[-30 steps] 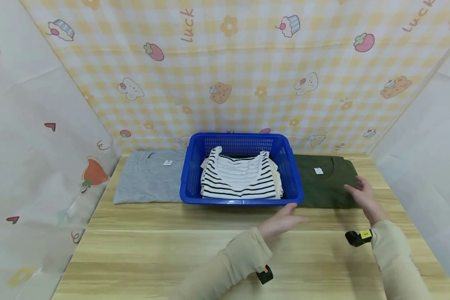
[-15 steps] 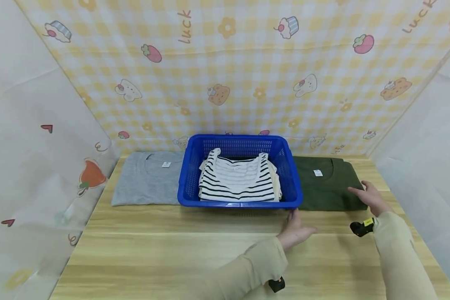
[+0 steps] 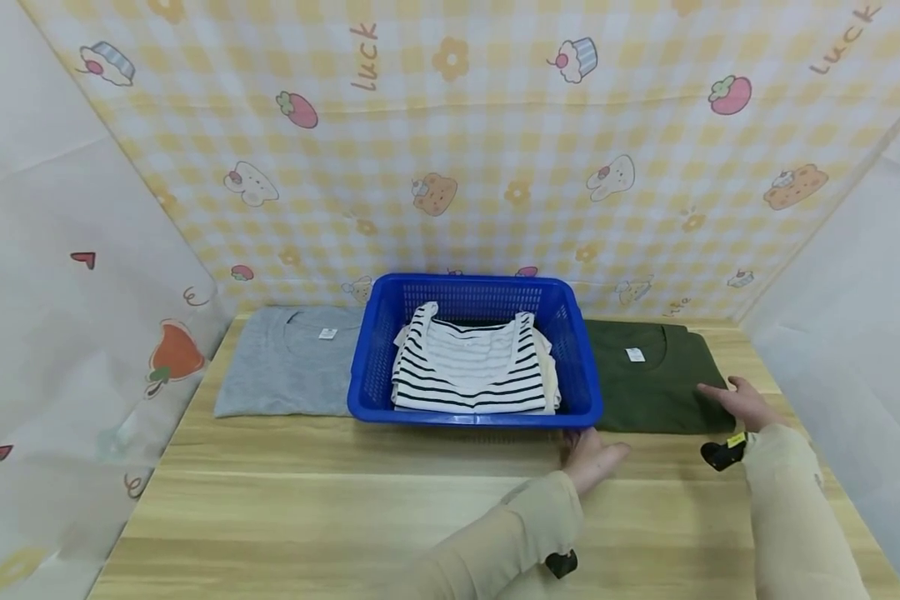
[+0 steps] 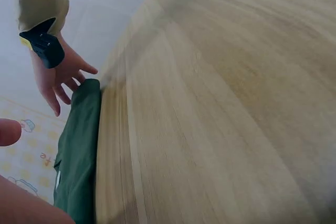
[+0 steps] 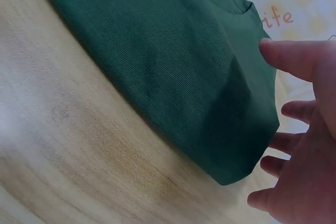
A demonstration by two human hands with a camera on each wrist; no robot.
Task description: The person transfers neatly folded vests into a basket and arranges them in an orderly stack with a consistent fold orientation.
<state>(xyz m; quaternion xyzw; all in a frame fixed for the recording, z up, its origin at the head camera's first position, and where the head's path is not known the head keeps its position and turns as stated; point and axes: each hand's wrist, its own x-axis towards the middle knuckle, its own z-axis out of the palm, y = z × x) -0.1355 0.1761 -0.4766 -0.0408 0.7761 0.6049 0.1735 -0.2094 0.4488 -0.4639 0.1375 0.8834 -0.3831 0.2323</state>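
Note:
A folded dark green T-shirt [image 3: 660,383] lies right of a blue plastic basket [image 3: 474,419]. At the shirt's right edge is my right hand [image 3: 748,406], thumb over the top and the other fingers spread beside the fold. The right wrist view shows these straight fingers [image 5: 286,165] next to the green cloth. My left hand [image 3: 594,462] reaches to the basket's front right corner, thumb apart; its fingertips are partly hidden under the rim. Only its thumb and part of the palm show in the left wrist view. A folded striped top [image 3: 471,371] lies in the basket.
A folded grey T-shirt [image 3: 292,367] lies left of the basket, partly behind it. Cream garments show beneath the striped top. The wooden table [image 3: 307,508] meets a yellow checked cloth [image 3: 480,150] behind and pale wall coverings at both sides.
My left hand has moved right and its fingers have gone under the basket's rim. My right hand has shifted outward and lower to the green T-shirt's right edge. The view has tilted slightly.

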